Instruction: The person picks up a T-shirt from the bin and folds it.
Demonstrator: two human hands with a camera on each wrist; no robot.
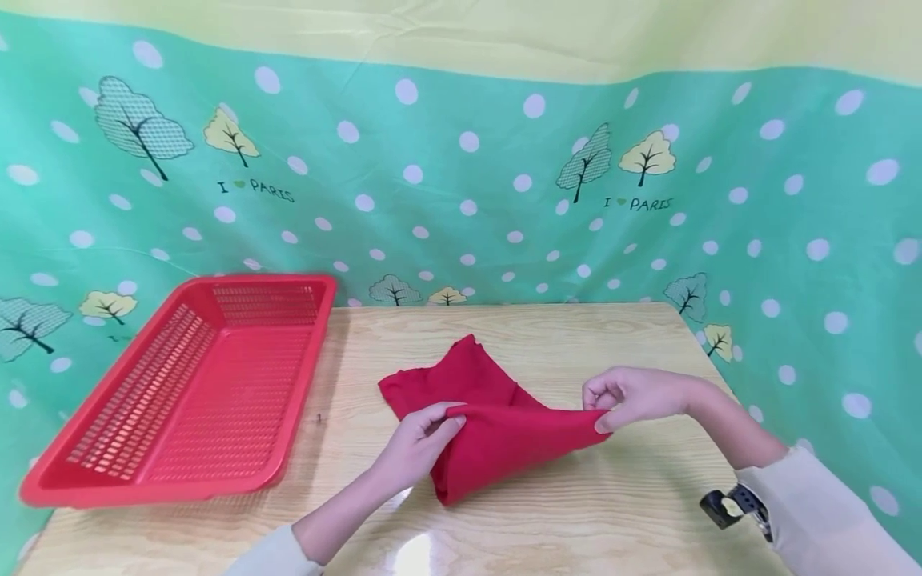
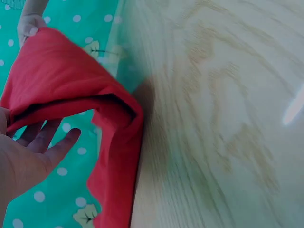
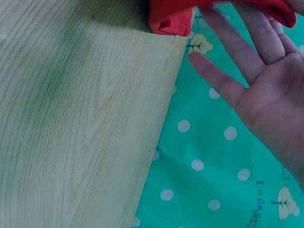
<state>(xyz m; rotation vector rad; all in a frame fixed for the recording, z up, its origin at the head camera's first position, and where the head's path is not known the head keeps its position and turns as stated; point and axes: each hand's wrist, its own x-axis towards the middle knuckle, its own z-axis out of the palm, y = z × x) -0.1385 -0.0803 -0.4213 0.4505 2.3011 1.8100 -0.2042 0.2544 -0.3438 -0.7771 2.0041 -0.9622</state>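
A red cloth (image 1: 504, 444), folded over itself, is held up partly above the wooden table. My left hand (image 1: 414, 448) pinches its upper left corner between thumb and fingers. At the other end, my right hand (image 1: 641, 398) pinches the right corner, so the edge stretches between both hands. The back part of the cloth lies on the table in a crumpled, pointed shape. In the left wrist view the fold of the cloth (image 2: 61, 71) hangs open beside the left fingers (image 2: 59, 145). The right wrist view shows the right fingers (image 3: 223, 83) spread beneath the cloth's edge.
A red plastic basket (image 1: 284, 448) with perforated walls stands on the left of the wooden table (image 1: 562, 520). Behind the table hangs a green curtain (image 1: 446, 192) with white dots and printed trees. A black strapped device (image 1: 723, 508) sits at the right wrist.
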